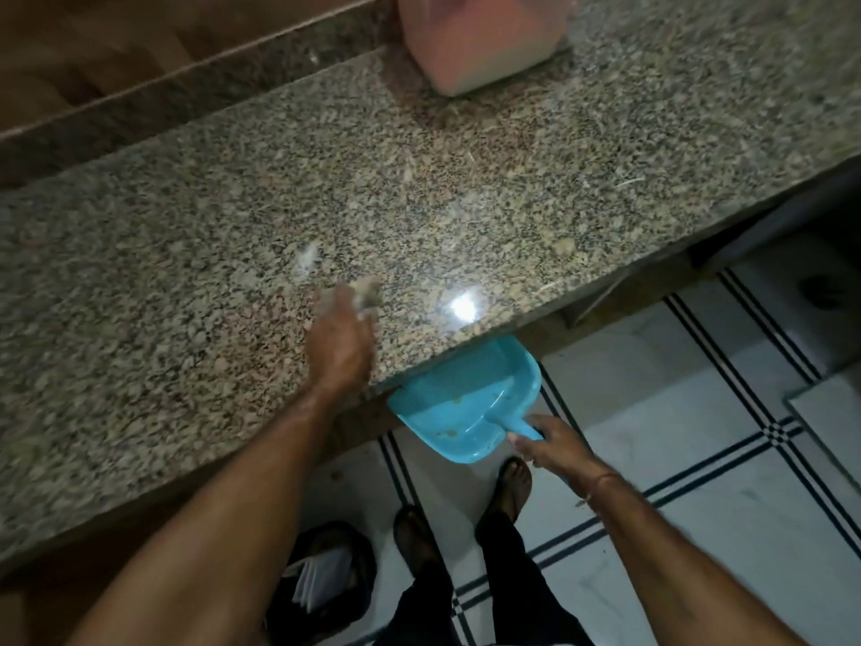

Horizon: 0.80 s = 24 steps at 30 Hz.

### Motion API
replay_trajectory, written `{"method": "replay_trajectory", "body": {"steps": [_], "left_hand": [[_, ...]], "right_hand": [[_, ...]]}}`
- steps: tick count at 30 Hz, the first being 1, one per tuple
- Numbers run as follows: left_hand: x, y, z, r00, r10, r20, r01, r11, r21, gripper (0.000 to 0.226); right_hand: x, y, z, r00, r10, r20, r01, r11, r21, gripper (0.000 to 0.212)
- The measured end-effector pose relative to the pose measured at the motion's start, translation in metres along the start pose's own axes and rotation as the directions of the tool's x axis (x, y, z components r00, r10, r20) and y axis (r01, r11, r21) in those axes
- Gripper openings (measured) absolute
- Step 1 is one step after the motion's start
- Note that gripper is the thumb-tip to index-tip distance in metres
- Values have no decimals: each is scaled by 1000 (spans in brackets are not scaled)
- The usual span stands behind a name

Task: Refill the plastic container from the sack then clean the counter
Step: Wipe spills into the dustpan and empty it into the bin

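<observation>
My right hand (554,442) grips the handle of a blue dustpan (461,403), which is held just under the front edge of the speckled granite counter (186,282). A few crumbs lie in the pan. My left hand (342,342) rests on the counter near that edge, blurred, fingers pointing away; whether it holds a cloth or anything else I cannot tell. A pinkish plastic container (480,35) stands at the back of the counter, cut off by the top of the frame. Loose husks and bits are scattered over the counter near it.
A raised granite ledge (153,100) runs along the counter's back left. Below are white floor tiles with dark lines (699,435), my feet in sandals (512,487), and a dark bag with white papers (321,585) on the floor by the counter base.
</observation>
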State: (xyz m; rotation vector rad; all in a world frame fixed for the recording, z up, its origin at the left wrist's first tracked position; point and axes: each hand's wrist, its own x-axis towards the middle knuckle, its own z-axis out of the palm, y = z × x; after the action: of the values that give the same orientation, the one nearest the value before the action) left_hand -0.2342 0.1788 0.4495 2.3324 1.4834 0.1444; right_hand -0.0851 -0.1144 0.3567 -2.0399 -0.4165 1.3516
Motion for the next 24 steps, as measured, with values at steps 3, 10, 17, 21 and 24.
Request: {"method": "replay_trajectory", "body": {"steps": [3, 10, 17, 21, 24], "left_hand": [[0, 8, -4, 999, 40, 27, -38, 996, -81, 25], [51, -66, -51, 737, -648, -191, 620, 761, -191, 44], [77, 8, 3, 994, 111, 26, -109, 992, -60, 29], [94, 4, -10, 991, 131, -3, -130, 981, -146, 29], [142, -42, -37, 980, -158, -117, 143, 981, -130, 33]], "right_hand": [[9, -8, -6, 1000, 5, 25, -4, 1000, -28, 33], [16, -21, 0, 998, 23, 64, -23, 1000, -9, 38], [24, -35, 11, 996, 85, 8, -86, 994, 65, 46], [14, -51, 11, 994, 106, -1, -105, 988, 115, 30], [7, -48, 7, 990, 141, -26, -136, 981, 141, 38]]}}
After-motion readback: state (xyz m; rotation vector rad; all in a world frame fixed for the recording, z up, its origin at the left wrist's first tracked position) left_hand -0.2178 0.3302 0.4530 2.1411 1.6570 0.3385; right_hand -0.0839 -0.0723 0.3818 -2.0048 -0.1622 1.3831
